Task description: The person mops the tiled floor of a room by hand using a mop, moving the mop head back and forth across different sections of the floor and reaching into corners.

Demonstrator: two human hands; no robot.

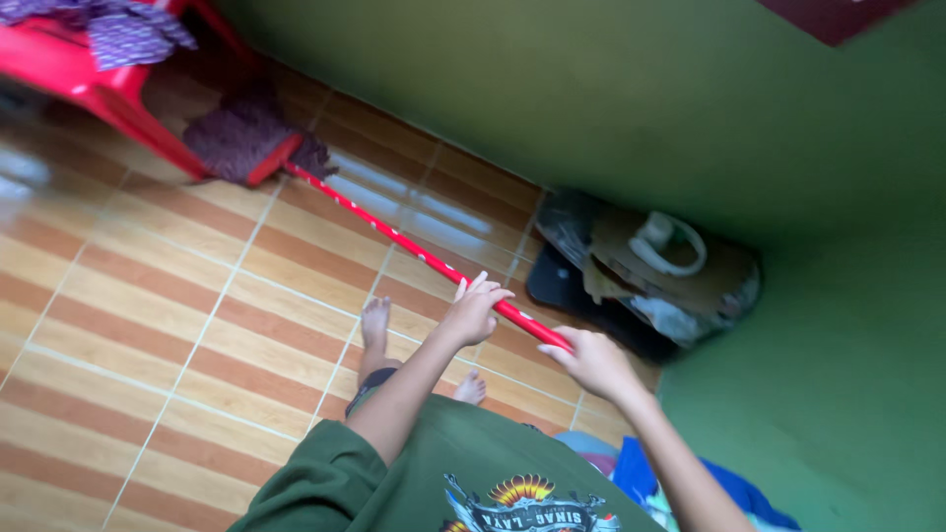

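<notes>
I hold a mop by its long red handle [394, 239], which runs from my hands up and left to the dark purple mop head [246, 138]. The mop head rests on the striped tile floor [148, 325], beside the leg of a red plastic chair [89, 84]. My left hand [475, 310] grips the handle lower down the shaft. My right hand [594, 363] closes on the handle's near end. My bare feet stand on the tiles below my hands.
Green walls [611, 108] meet in a corner at the right. A pile of cardboard, a white cable and a dark flat object [641, 271] lies in that corner. Patterned cloth hangs on the red chair. Blue fabric [641, 473] lies by my right arm.
</notes>
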